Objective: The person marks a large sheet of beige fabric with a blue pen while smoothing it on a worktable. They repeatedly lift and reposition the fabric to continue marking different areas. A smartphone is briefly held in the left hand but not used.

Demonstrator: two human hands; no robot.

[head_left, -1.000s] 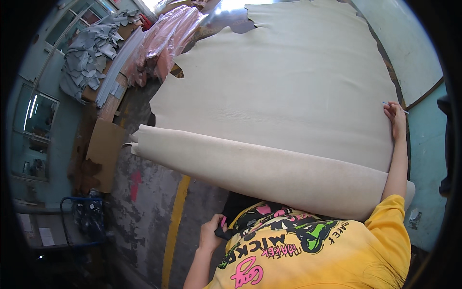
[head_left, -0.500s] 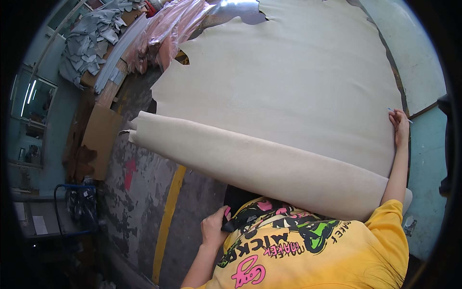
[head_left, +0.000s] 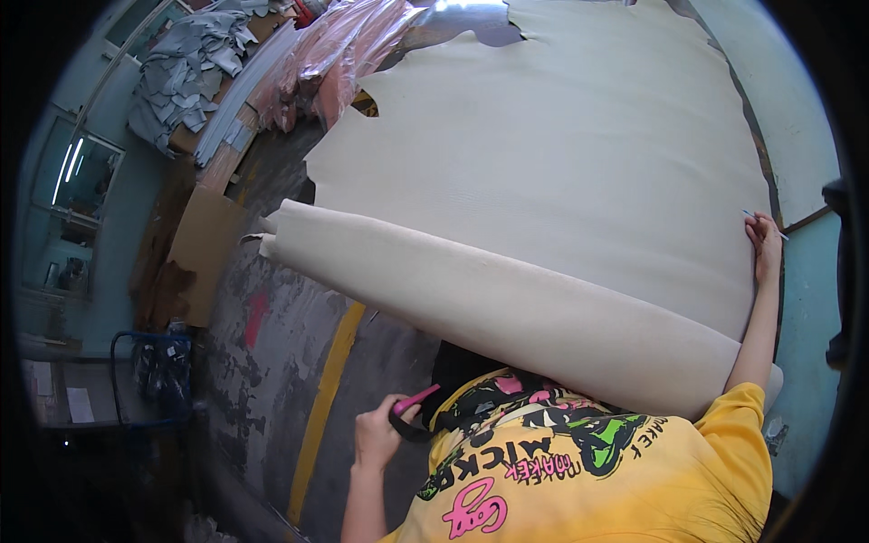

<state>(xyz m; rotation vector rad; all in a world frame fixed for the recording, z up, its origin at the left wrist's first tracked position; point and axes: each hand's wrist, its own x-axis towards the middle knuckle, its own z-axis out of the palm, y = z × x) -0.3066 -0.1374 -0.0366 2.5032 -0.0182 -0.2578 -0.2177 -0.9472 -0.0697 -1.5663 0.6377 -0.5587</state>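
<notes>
Just left of leather (head_left: 543, 163), plastic-wrapped bundle (head_left: 348, 45).

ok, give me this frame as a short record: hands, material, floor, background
left hand: gripping a pink object, exact kind unclear
right hand: holding a thin stick at the sheet's right edge
sheet: large, pale, leather-like; near end in a broad rounded fold
floor: yellow stripe, left of the person
background left: pink plastic-covered bundle, grey scraps
</notes>
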